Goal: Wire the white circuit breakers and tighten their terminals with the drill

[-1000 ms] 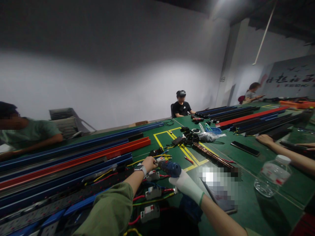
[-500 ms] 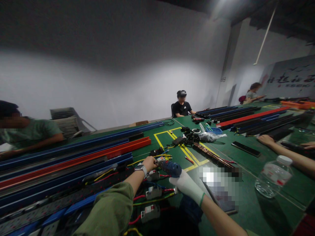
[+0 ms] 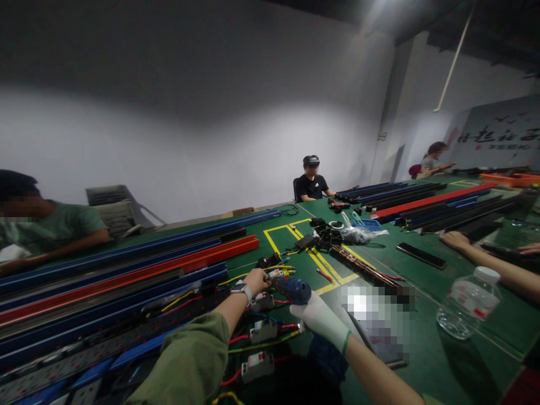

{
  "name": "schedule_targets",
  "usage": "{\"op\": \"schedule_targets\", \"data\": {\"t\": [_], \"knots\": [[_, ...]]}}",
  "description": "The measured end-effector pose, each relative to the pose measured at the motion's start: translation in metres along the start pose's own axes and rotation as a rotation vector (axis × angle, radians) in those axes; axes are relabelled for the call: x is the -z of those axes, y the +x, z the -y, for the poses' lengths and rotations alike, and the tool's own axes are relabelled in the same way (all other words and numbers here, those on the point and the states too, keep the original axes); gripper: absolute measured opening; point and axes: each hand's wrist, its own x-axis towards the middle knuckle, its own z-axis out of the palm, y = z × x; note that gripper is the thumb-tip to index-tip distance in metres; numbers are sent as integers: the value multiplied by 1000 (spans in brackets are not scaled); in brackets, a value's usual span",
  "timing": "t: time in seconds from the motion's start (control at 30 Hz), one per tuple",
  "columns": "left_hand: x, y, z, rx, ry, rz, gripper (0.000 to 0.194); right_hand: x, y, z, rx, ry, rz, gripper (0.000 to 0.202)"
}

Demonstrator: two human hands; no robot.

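My right hand, in a white glove, is wrapped round a blue power drill whose nose points left. My left hand, bare and with a watch at the wrist, has its fingers pinched together at the drill's tip. What lies between those fingers is too small to tell. Just below them sits a grey circuit breaker with wires. Nearer to me are a second breaker and a third breaker, joined to red and yellow-green wires.
Long blue, black and orange rails cover the table's left side. Beyond my right hand lie copper strips, black parts and a phone. A plastic bottle stands at right, near a co-worker's arm. Other people sit around the table.
Both my hands and the drill keep their places. The person at the far left has shifted slightly.
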Motion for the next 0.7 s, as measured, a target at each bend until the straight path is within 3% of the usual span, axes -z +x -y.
{"op": "schedule_targets", "data": {"t": [0.4, 0.5, 0.7], "knots": [[4, -4, -3, -11, 8, 0, 18, -3, -4, 4, -61, -8, -41, 15], [2, -3, -2, -24, 11, -11, 20, -2, -3, 3, -20, -30, -69, 17], [3, -4, -2, -28, 10, -4, 19, 0, -3, 2, -18, -8, -24, 22]]}}
